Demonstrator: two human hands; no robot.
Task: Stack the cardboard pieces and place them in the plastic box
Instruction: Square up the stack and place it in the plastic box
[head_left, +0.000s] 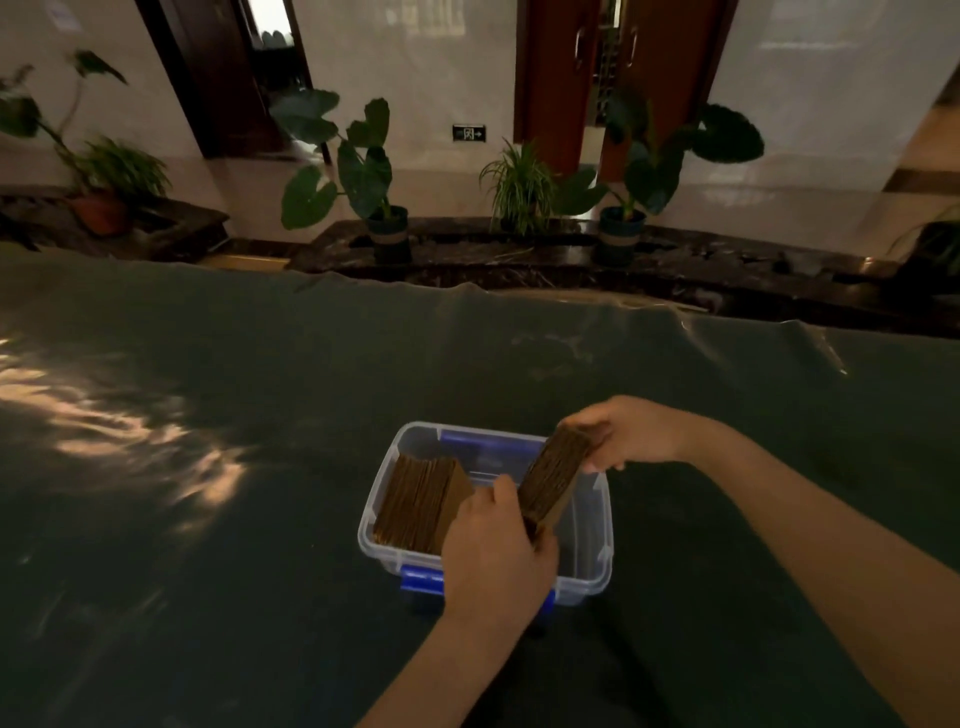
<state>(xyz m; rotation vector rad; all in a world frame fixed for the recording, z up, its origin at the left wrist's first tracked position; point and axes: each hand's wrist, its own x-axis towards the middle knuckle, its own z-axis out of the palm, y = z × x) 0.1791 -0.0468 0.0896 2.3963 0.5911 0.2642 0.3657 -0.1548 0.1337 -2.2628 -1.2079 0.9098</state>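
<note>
A clear plastic box (597, 566) with blue latches sits on the dark green table cover. One stack of brown cardboard pieces (418, 501) leans inside the box on its left side. A second cardboard stack (553, 478) is held tilted over the box's right half. My left hand (493, 561) grips its near lower end. My right hand (618, 436) grips its far upper end.
The dark green cover (208, 467) spreads over the whole table, with light patches on the left. Beyond the far edge runs a dark stone ledge (519, 260) with several potted plants (363, 171). Wooden doors stand behind.
</note>
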